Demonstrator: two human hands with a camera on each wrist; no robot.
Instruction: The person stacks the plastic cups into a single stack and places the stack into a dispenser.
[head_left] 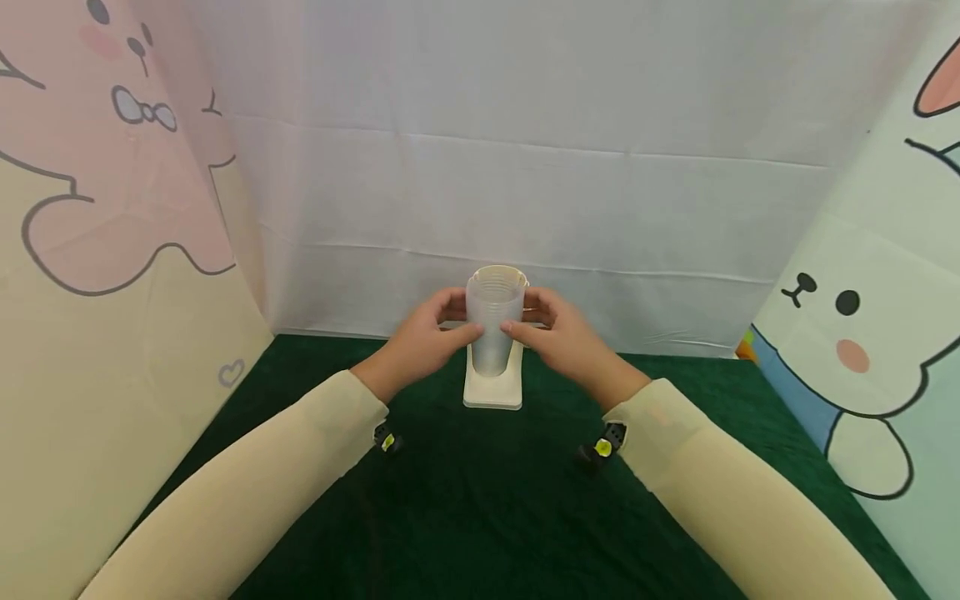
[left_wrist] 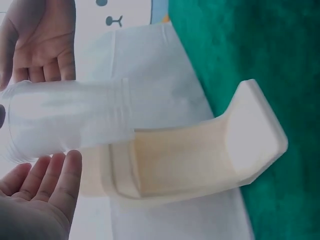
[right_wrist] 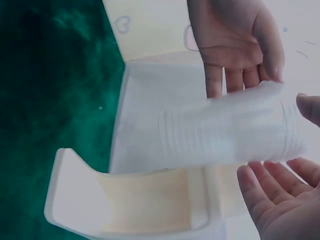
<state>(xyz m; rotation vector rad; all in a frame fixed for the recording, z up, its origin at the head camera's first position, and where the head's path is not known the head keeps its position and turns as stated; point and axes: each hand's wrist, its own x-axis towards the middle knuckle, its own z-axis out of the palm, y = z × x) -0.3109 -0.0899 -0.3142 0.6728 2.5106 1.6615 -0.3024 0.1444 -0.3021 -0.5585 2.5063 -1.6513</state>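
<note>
A stack of clear plastic cups (head_left: 492,350) is held between my two hands, upright in the head view. On its left side my left hand (head_left: 420,340) has the thumb in front and the fingers behind. My right hand (head_left: 564,337) grips the opposite side in the same way. Behind and below the cups stands a cream-coloured cup holder (head_left: 492,397) with a curved trough and a flat foot. In the left wrist view the stack's ridged end (left_wrist: 122,110) overlaps the holder's upper part (left_wrist: 122,167); its trough (right_wrist: 145,197) holds nothing in the right wrist view.
Dark green cloth (head_left: 487,508) covers the table. A white curtain (head_left: 525,200) hangs close behind the holder. Printed cartoon panels stand along the left side (head_left: 112,350) and the right side (head_left: 885,333).
</note>
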